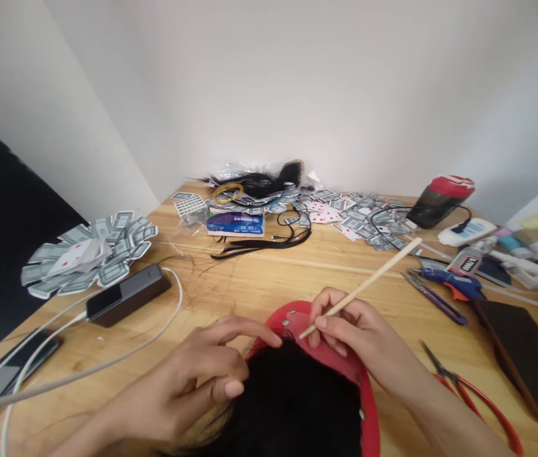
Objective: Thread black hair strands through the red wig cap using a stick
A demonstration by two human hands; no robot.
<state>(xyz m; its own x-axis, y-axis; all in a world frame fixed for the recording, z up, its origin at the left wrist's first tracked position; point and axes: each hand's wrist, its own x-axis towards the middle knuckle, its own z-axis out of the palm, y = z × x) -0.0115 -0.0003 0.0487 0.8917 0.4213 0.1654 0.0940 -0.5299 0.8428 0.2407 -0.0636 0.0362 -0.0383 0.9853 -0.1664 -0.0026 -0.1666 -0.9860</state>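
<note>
A mass of black hair [297, 406] lies over a red rounded base [371, 406] with small metal pins along its rim. My right hand [354, 327] pinches a pale wooden stick [368, 282] like a pen, its pointed tip just above the hair's upper edge. From the other side, my left hand [207, 362] reaches in with the index finger stretched out and the thumb apart. That index fingertip rests at or just above the hair's edge, near the stick's tip; contact is unclear. Nothing shows between the left fingers.
Red-handled scissors [464, 387], purple tweezers [435, 298] and a dark brown case [526, 362] lie at right. At left are a power bank [129, 295], white cables [174, 311], a phone [12, 374] and stacked playing cards [88, 254]. A blue box [235, 224] sits farther back.
</note>
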